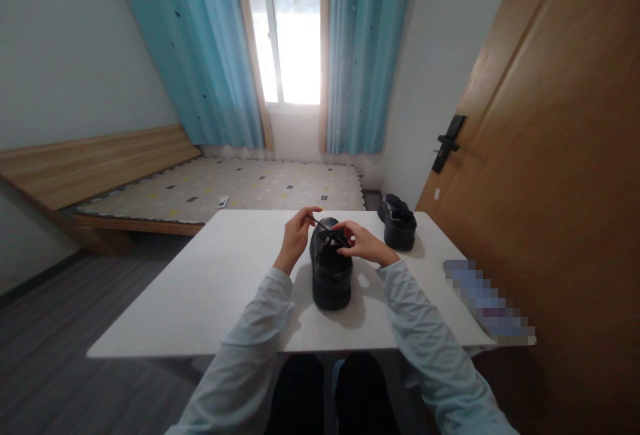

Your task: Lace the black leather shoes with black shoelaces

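A black lace-up shoe (331,282) stands upright on the white table (240,288), its heel towards me. My left hand (299,234) is at the upper left of the shoe, with a dark shoelace (319,222) pinched between thumb and fingers and drawn taut from the shoe. On the right side of the opening, my right hand (361,242) is closed at the laces, thumb and index finger pinching them near the tongue. Its fingertips partly cover the lacing. The matching black shoe (399,225) rests farther back on the right, apart from both hands.
A blurred bluish flat item (485,298) lies along the table's right edge. Beyond the table is a bed (265,185) with a small white object (223,202) on it. A wooden door (550,155) with a black handle (449,144) stands close on the right.
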`<act>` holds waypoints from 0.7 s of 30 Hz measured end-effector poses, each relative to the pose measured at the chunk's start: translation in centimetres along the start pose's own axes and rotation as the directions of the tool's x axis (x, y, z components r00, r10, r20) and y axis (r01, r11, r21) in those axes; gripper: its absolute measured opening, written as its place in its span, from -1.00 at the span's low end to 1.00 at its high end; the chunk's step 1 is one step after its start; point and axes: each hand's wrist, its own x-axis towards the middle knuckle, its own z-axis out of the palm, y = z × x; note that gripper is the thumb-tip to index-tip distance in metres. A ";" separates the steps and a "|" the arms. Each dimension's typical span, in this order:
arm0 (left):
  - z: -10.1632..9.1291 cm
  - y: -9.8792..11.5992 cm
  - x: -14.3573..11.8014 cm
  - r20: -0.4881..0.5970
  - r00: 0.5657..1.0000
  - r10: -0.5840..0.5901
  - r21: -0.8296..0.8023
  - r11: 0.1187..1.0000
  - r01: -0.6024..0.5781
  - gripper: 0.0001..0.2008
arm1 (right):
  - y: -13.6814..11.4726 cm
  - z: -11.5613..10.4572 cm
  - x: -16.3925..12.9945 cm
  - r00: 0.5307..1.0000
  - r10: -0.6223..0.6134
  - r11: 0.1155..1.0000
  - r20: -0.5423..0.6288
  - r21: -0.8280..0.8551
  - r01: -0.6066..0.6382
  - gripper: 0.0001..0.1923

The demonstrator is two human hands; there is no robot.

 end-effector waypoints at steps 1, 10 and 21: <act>-0.3 0.0 0.0 -0.025 0.999 0.024 0.041 0.999 -0.023 -0.69 | 0.0 0.0 0.0 1.000 0.004 1.000 0.001 0.000 -0.004 -0.46; -1.3 0.0 0.0 -0.193 0.979 0.063 -0.241 0.964 -0.110 -0.73 | 0.4 -0.4 -0.1 0.994 0.101 0.979 -0.047 0.183 -0.091 -0.63; -0.1 -0.5 -0.1 0.089 0.995 0.049 0.262 0.962 -0.071 -0.75 | 1.4 -0.3 0.5 0.977 0.089 0.995 -0.193 -0.018 -0.094 -0.83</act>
